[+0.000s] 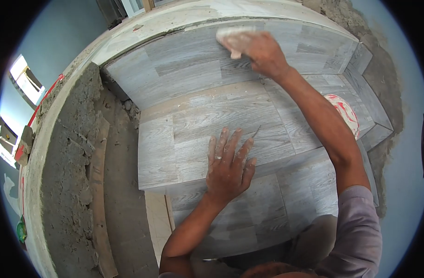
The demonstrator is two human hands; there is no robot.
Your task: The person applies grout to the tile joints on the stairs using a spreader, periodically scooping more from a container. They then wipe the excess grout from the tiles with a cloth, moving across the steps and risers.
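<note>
My left hand [228, 169] lies flat with its fingers spread on the grey wood-look tile of the step [193, 125], near the step's front edge. Pale dust covers its fingers, and a ring shows on one of them. Farther up, my right hand [263, 51] is closed around a whitish cloth or pad [235, 39], blurred by motion. It is against the upper part of the tiled riser [184, 60], just under the pale top ledge [212, 11].
A white bucket or lid with red marks [344, 113] is partly behind my right forearm. Rough concrete [68, 171] and a trough with a wooden strip [100, 185] run along the left. Tiled skirting [367, 97] borders the right wall.
</note>
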